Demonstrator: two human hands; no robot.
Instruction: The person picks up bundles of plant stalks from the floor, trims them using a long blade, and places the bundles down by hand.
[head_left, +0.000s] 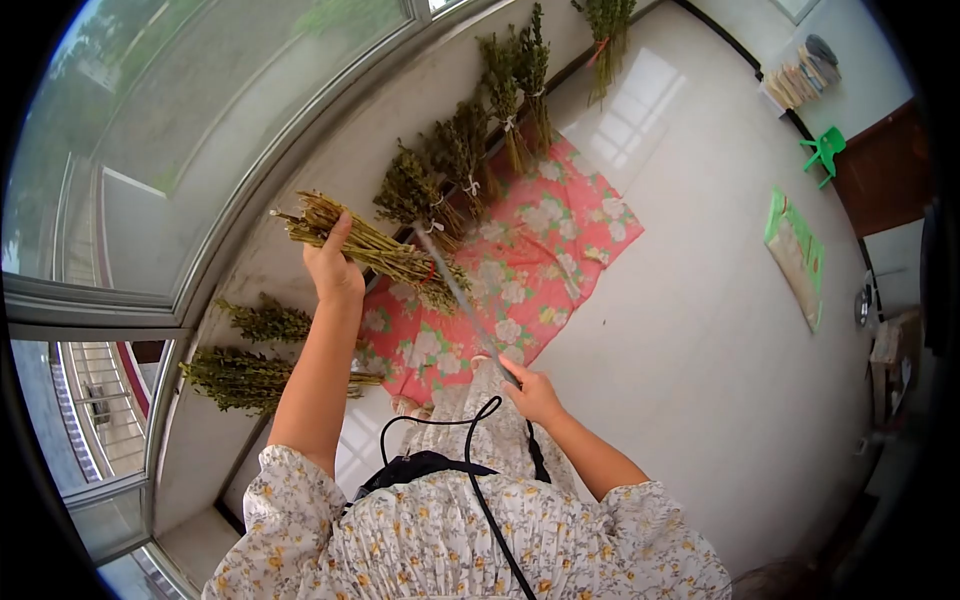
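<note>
My left hand (335,265) is closed around a bundle of dried plant stems (385,252), raised at the left above the floor. The cut stem ends point up and left, and a red tie circles the bundle near its lower right end. My right hand (536,396) grips the dark handle of a long, thin grey tool (462,298). This tool slants up and left and crosses in front of the bundle's right end in view. Motion blur hides whether it is a blade or a rod, and contact with the stems cannot be made out.
A pink flowered cloth (515,300) lies on the pale floor. Several tied plant bundles (465,145) lean along the window wall, with others (240,375) at left. At right are a green chair (825,155) and a green-edged bag (793,255). A black cord (475,465) hangs before me.
</note>
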